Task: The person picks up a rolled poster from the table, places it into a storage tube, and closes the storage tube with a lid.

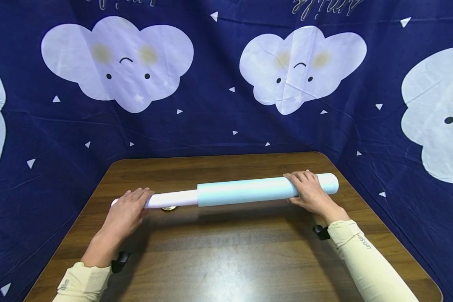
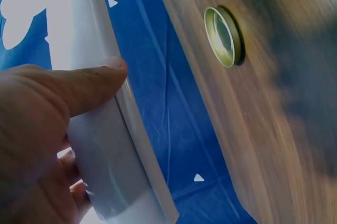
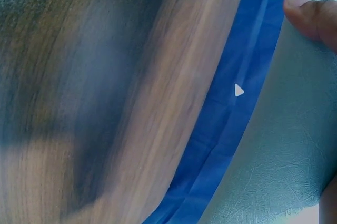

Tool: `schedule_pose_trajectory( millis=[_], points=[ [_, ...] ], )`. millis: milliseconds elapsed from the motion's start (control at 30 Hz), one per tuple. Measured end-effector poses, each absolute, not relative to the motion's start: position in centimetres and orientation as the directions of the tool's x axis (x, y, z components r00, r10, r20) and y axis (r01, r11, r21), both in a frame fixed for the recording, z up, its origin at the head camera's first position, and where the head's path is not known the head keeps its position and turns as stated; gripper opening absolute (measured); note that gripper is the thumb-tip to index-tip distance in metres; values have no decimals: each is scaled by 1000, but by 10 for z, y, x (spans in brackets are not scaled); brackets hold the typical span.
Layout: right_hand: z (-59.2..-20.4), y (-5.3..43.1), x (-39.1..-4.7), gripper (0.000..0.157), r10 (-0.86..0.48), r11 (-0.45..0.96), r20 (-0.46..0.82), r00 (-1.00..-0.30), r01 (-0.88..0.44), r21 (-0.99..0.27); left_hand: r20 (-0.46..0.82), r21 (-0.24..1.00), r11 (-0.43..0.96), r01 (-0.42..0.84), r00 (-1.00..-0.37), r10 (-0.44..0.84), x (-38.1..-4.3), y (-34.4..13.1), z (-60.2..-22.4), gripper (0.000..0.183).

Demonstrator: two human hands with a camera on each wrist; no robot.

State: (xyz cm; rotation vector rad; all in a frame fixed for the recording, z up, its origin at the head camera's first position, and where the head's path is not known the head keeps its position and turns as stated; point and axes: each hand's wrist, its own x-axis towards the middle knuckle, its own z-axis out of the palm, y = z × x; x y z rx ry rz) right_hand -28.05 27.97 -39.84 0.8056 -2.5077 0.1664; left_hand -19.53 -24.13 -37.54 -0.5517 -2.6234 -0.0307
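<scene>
Both hands hold a long two-part piece above the table. My left hand [image 1: 125,214] grips a slim white roll [image 1: 173,198], whose lengthwise edge shows in the left wrist view, with the thumb [image 2: 100,84] lying across it. The roll's right end runs into the open end of a thicker light blue tube [image 1: 245,191]; how far it reaches inside is hidden. Toward the tube's right end, my right hand [image 1: 310,193] holds it from above. In the right wrist view the thumb [image 3: 313,17] rests on the textured blue surface [image 3: 284,124].
A round gold-coloured metal lid [image 2: 222,37] lies on the brown wooden table [image 1: 211,247], mostly behind the roll in the head view. Beyond the table's far edge hangs a dark blue curtain [image 1: 215,121] with clouds and small white triangles.
</scene>
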Motion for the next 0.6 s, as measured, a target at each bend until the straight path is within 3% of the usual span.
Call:
schedule_pose_trajectory(
  millis=[600],
  points=[
    [-396, 274, -278, 82, -516, 811, 491, -702, -585, 17, 455, -83, 903, 421, -791, 410, -206, -210, -379, 50]
  ],
)
